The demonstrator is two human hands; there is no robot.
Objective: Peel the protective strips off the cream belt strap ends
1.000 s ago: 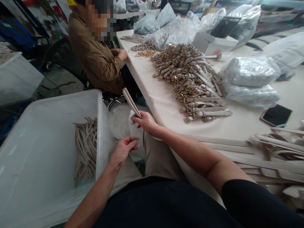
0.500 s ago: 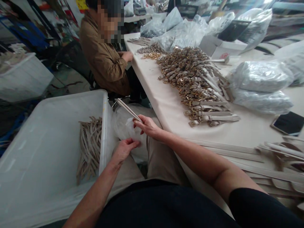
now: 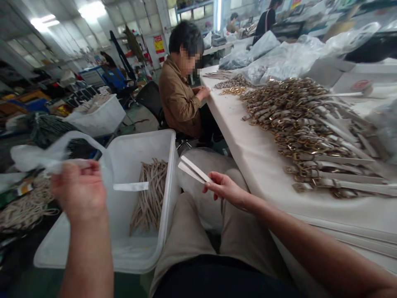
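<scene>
My left hand (image 3: pixel 82 188) is raised at the left, blurred, its fingers closed on a translucent white strip (image 3: pixel 77 138). That strip loops up over the bin and trails to the left, and it looks like thin backing film. A short white piece (image 3: pixel 130 187) shows in front of the bin; whether it joins the loop I cannot tell. Above my lap, my right hand (image 3: pixel 221 186) pinches a pair of pale flat straps (image 3: pixel 194 170) by their near ends, and their far ends fan slightly apart. Below the left hand stands a white plastic bin (image 3: pixel 169 178) holding a bundle of beige straps (image 3: pixel 149 194).
On the cloth-covered table (image 3: pixel 238 128) to my right lies a heap of buckled straps (image 3: pixel 297 111), with small gold parts (image 3: pixel 234 90) and plastic bags (image 3: pixel 288 58) behind. A co-worker (image 3: pixel 180 91) sits at its far left edge. Tangled cords (image 3: pixel 25 203) lie at far left.
My left hand has swung from beside the right hand out to the left and up, drawing the translucent strip with it. The right hand still holds the straps. The view has turned left.
</scene>
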